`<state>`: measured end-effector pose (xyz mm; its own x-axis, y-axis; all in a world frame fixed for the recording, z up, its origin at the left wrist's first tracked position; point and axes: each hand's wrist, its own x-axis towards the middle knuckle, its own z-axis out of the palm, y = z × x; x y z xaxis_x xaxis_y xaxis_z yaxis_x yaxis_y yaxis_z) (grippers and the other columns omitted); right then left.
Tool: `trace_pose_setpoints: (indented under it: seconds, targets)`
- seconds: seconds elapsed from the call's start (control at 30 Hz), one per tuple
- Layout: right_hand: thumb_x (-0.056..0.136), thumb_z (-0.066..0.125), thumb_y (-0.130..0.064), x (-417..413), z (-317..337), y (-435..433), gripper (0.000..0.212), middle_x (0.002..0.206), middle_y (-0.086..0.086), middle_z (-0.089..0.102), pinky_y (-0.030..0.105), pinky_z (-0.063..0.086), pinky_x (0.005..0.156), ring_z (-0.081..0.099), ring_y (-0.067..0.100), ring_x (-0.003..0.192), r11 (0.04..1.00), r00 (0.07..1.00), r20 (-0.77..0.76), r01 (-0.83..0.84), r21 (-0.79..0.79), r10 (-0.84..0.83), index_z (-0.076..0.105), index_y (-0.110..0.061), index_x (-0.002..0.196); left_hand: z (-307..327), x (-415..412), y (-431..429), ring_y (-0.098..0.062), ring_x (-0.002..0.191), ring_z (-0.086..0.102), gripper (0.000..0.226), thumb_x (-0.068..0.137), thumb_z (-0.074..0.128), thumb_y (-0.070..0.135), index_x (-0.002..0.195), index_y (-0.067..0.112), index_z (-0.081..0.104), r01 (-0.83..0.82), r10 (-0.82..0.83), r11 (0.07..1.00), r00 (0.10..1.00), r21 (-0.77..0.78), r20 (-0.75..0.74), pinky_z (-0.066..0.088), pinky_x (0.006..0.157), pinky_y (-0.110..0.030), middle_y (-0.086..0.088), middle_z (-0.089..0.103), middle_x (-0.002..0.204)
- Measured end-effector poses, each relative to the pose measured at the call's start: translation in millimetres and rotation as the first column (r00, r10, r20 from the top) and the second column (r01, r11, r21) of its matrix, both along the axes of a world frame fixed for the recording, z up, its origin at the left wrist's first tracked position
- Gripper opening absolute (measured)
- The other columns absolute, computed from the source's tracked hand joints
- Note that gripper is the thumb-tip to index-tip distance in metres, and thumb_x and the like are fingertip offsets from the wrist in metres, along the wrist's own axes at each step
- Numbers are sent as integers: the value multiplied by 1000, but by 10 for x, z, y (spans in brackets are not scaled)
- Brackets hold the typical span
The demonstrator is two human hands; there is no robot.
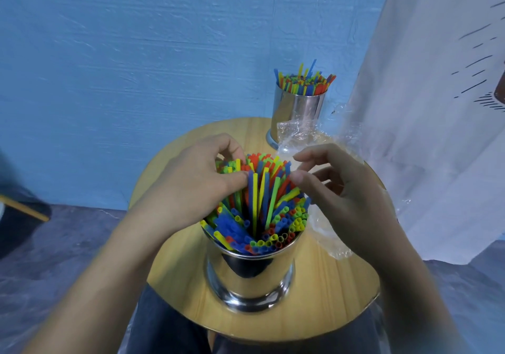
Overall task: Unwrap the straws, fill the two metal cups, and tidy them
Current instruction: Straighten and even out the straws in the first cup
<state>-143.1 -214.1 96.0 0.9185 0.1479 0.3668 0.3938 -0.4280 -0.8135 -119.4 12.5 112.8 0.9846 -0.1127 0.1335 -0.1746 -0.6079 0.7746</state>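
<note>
Straws stand upright, fanning, in near cup.

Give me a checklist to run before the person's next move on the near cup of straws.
1. Near cup upright on the table: ok.
2. Straws in it level: not ok; a middle bunch stands taller and leans.
3. Left hand has a hold: ok; its thumb and fingers pinch the tall straws' tops.
4. Right hand free to help: ok; it holds nothing, with its thumb by the straws.
5. Far cup filled: ok, though a few of its straws poke higher.
6. Wrapper cleared away: not ok; it lies crumpled on the table by the cups.
</note>
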Motion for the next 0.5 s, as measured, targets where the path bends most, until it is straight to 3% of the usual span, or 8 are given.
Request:
trace_pose_setpoints:
  seconds: [0.07,0.17,0.27,0.33,0.5]
  targets:
    - [85,57,-57,-7,5,-6,25,102,-22,67,16,56,70,68,-1,95,1000,999,-44,-22,-12,22,62,-42,104,9,-34,-1,-13,81,60,24,77,74,46,90,33,58,-62,60,995,998,84,26,45,71,-33,13,65,87]
    - [87,57,-50,-18,23,-11,19,102,-28,68,9,52,67,68,-6,93,997,992,-103,-80,0,80,65,-40,101,37,-78,45,-6,92,61,30,79,74,49,96,34,54,-72,70,986,997,153,18,47,76,-31,18,63,97]
    - [92,58,-38,-5,42,-23,18,92,-21,74,8,52,67,71,-2,88,990,979,-149,-130,62,137,71,-30,102,122,-73,121,-4,88,66,53,62,69,71,105,43,56,38,-32,998,995,57,-92,54,77,-34,21,65,103]
    - [97,58,-30,10,44,-29,16,90,-19,75,6,50,66,71,-3,86,989,979,-148,-135,56,142,72,-27,102,181,-33,138,-2,88,69,57,63,67,73,114,47,61,97,-98,995,984,-14,-146,56,79,-31,23,66,107]
    - [96,55,-33,20,42,-6,17,93,-22,74,5,49,68,70,-4,90,989,982,-118,-146,25,148,71,-31,103,240,113,50,1,93,73,15,97,67,38,106,37,78,178,-190,981,964,-81,-184,55,88,-27,19,77,101]
